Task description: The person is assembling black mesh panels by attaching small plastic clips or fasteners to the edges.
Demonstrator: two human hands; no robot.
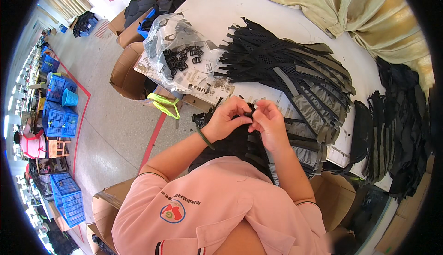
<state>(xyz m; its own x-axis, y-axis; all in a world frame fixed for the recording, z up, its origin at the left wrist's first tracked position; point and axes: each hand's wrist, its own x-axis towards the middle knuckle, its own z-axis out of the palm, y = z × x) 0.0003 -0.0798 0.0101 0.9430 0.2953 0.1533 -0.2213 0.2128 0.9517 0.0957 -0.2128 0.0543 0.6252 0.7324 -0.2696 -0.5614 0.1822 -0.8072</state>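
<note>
A small black piece (pixel 249 114), too small and too covered by fingers to identify surely, is held just off the near edge of the table (pixel 210 8). The left hand (pixel 229 115) pinches it between thumb and fingertips, the fingers curled. The right hand (pixel 269 122) meets it from the other side, its thumb and forefinger closed narrowly on the same piece, so the two sets of fingertips are almost touching. Neither hand is spread wide.

Dark cloth (pixel 235 146) hangs beneath the hands, between the person's body and the table's near edge; whether the piece is joined to it, I cannot tell. The step in hand looks like fine fitting work, perhaps threading a strap end through a buckle. If so, the next move calls for a steady grip from one hand and a firm, straight pull from the other, without letting the strap twist.

Toward the table's left end, a clear plastic bag (pixel 161 33) lies open with loose black buckles (pixel 177 60) in it. Across the table's middle spreads a heap of black straps (pixel 258 54), and grey fabric pieces (pixel 323 102) reach from it to the table's near edge. Off the table's left end stands an open cardboard box (pixel 127 77); a pale gold curtain (pixel 360 10) drapes along the table's far side.
</note>
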